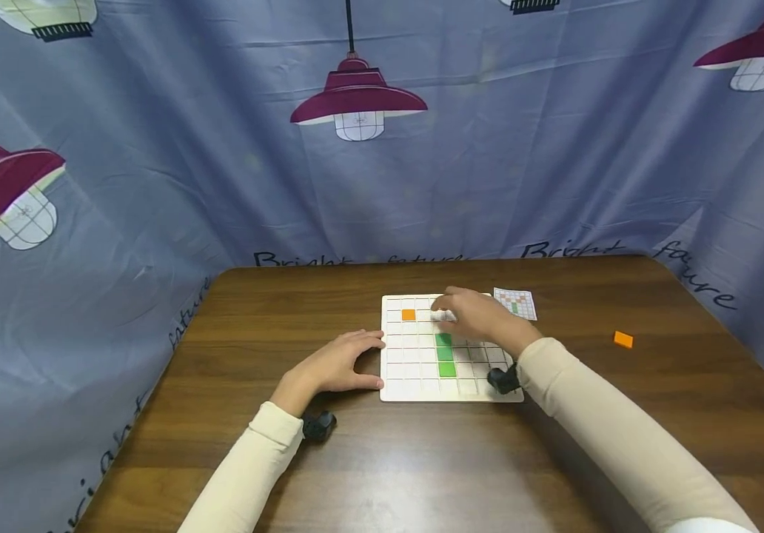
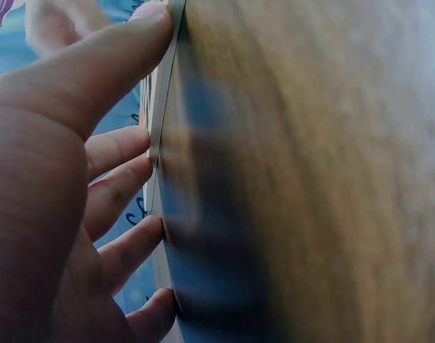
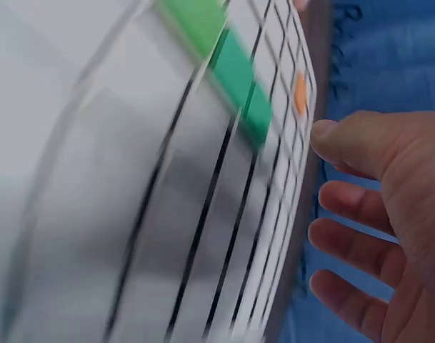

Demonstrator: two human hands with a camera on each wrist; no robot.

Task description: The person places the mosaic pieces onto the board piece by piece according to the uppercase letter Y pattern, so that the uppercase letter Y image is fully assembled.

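A white grid board (image 1: 411,375) lies on the wooden table. An orange tile (image 1: 409,314) sits in its upper left part, and a column of green tiles (image 1: 445,354) runs down near its middle, the lowest one lighter. My left hand (image 1: 340,363) rests by the board's left edge, thumb and fingertips right at the rim, as the left wrist view also shows. Above the upper middle of the board is my right hand (image 1: 478,314), its fingers loosely bent. In the right wrist view nothing shows between the right thumb and fingers (image 3: 346,243).
A small printed card (image 1: 515,304) with a coloured grid pattern lies at the board's upper right corner, partly behind the right hand. Farther right on the table (image 1: 275,311) is a loose orange tile (image 1: 623,340). A blue printed curtain (image 1: 222,148) hangs behind.
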